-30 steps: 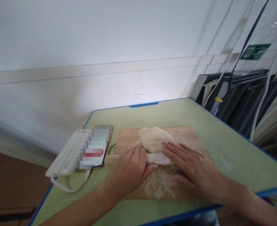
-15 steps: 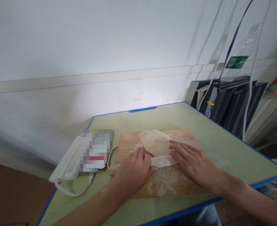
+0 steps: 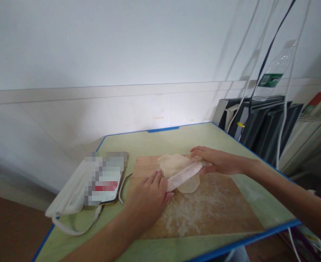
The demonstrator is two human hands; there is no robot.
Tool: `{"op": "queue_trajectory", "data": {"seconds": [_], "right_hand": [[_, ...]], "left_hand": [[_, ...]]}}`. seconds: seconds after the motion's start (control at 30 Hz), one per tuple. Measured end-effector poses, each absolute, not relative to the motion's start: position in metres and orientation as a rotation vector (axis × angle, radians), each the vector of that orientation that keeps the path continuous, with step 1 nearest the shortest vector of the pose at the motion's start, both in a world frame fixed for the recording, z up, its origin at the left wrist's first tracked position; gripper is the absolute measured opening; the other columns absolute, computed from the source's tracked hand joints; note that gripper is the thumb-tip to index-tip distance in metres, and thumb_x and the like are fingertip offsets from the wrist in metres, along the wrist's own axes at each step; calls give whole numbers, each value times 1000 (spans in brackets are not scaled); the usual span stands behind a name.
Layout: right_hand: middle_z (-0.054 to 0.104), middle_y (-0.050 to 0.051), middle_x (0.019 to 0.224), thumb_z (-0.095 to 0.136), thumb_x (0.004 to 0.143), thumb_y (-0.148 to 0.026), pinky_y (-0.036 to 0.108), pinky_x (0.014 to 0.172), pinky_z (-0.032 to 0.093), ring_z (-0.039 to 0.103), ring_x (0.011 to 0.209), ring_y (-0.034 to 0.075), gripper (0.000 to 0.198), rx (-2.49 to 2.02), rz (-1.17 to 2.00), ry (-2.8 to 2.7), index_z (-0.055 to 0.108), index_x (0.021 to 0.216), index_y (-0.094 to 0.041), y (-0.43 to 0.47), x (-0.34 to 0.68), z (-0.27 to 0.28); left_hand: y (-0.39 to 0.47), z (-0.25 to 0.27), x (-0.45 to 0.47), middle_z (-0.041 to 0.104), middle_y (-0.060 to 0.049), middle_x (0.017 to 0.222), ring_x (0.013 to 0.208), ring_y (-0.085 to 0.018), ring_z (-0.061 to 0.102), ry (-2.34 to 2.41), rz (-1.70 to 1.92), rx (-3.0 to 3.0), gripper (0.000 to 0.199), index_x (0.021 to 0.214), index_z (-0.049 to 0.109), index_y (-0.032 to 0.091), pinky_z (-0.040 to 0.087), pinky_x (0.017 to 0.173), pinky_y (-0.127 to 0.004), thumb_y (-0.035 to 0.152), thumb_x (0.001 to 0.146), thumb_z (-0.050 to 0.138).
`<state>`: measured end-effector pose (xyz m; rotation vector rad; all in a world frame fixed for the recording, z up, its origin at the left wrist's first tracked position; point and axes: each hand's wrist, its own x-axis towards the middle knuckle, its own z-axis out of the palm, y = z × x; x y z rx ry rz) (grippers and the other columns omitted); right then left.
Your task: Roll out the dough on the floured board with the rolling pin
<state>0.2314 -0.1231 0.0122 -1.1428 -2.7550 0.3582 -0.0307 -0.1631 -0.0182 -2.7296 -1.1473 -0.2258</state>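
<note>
A flour-dusted rolling pin lies slantwise across a thin flat sheet of dough. My left hand is closed around the pin's near left end. At its far right end my right hand grips it, fingers curled over the top and thumb on the near side. Dough shows on both sides of the pin, and part of it is hidden underneath. Below the dough is a wooden board with loose white flour scattered over its near half.
The board rests on a green table with blue edging, against a white wall. To the left lie a phone and a white strapped case. Dark folders, a plastic bottle and hanging cables stand on the right.
The rolling pin has turned from nearly level to slanted, its right end now farther away. My right hand moved away from me with it, and dough now shows on the near side.
</note>
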Motion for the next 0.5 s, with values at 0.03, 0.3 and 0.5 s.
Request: {"op": "queue_trajectory", "data": {"seconds": [0.03,0.3,0.5], "right_hand": [[48,15,123,52,80,-45,41,97,33,41,116,24,52,-1154,430,-2769,47,119,-11,-119,231,13],[32,15,140,20,89,-52,45,105,18,21,130,25,64,-1492,542,-2595,36,133,-7,-97,214,-2],[34,10,139,18,91,-46,45,105,18,21,130,22,57,-1510,354,-2586,37,133,-13,-109,217,-23]], "left_hand": [[-163,-18,-31,57,-21,114,107,-29,54,-1159,-223,-2739,10,84,55,12,47,84,-42,21,80,53],[-161,-14,-30,56,-22,114,107,-30,54,-1137,-185,-2740,14,88,56,10,47,84,-42,21,79,53],[-165,-17,-29,63,-22,100,91,-31,62,-1085,-209,-2643,15,82,56,11,53,72,-42,26,77,57]]}}
